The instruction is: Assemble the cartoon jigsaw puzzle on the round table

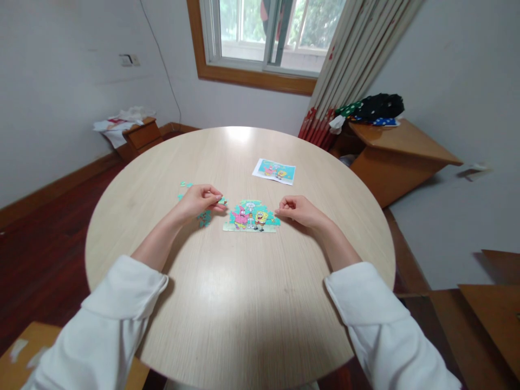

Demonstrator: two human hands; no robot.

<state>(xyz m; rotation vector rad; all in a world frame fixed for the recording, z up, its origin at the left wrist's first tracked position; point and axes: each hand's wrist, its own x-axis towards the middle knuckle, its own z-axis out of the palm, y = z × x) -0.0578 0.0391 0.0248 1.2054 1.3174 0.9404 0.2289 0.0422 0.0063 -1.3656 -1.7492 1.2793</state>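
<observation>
A partly joined jigsaw puzzle (251,216) with cartoon figures on a turquoise ground lies flat on the round table, its upper and side edges uneven. My left hand (202,199) is just left of it, pinching a small puzzle piece (222,201) between thumb and fingers. Under and beside that hand are several loose puzzle pieces (203,218), partly hidden by it. My right hand (296,209) is at the puzzle's right edge with its fingers curled and the tips together; whether a piece is between them I cannot make out.
Behind the puzzle lies a printed picture sheet (275,171) with the same cartoon scene. The round wooden table (227,319) fills the middle. Beyond it stand a wooden cabinet (400,146) with cloths on top, a curtain (357,54) and a window.
</observation>
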